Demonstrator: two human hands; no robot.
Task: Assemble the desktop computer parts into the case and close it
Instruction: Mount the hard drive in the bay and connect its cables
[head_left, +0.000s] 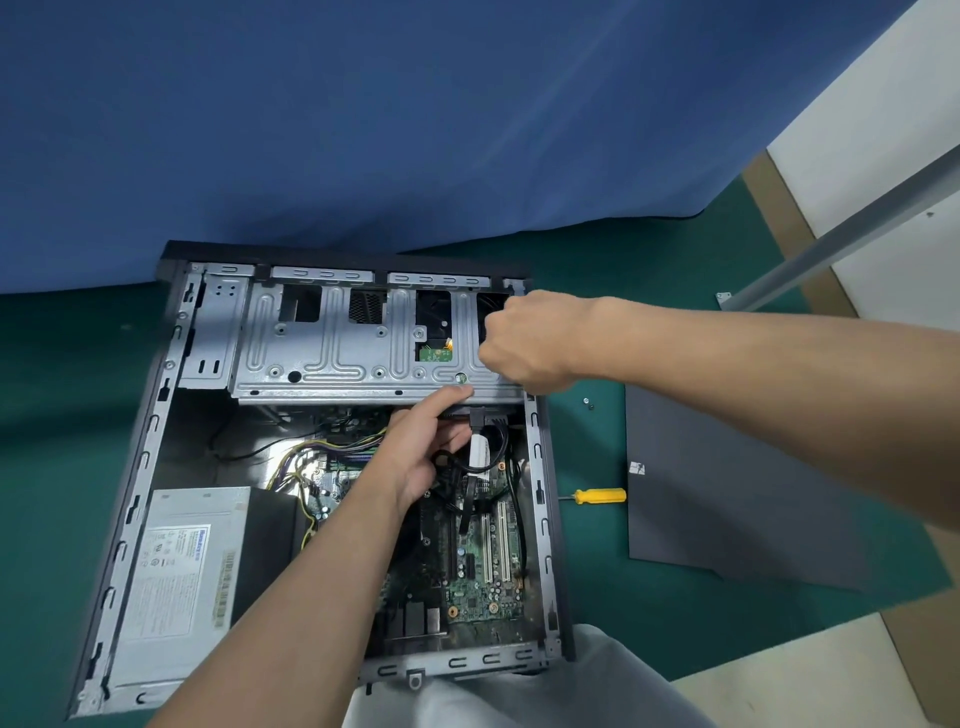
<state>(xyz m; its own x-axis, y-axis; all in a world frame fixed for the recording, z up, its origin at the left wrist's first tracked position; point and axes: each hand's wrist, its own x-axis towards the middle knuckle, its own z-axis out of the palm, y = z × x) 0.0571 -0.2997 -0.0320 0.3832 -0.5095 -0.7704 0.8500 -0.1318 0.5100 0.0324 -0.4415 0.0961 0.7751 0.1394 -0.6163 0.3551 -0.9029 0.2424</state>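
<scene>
A black-framed computer case (156, 467) was laid open on its side, and all places are given from it. In its lower left corner a grey, boxy power supply (176, 582) with a paper label was seated. Across its top a ribbed sheet-metal drive cage (332, 353) was spread. Below the cage, in the right half, a green circuit board (478, 571) with white slots was fixed, crossed by black cables (470, 467).

The left hand (421, 457) was reached in over the board with its fingers stretched out and apart, the forefinger pressed to the cage's lower edge; much of the board was hidden by its forearm. The right hand (530, 343) was curled into a fist at the cage's right end; whether anything was clamped could not be told.

Just right of the case two small screws (587, 402) and a yellow-handled screwdriver (597, 495) were lying, and beyond them a flat dark side panel (727, 493). Everything was rested on a green mat (52, 415); a blue cloth (415, 130) was hung behind the case.
</scene>
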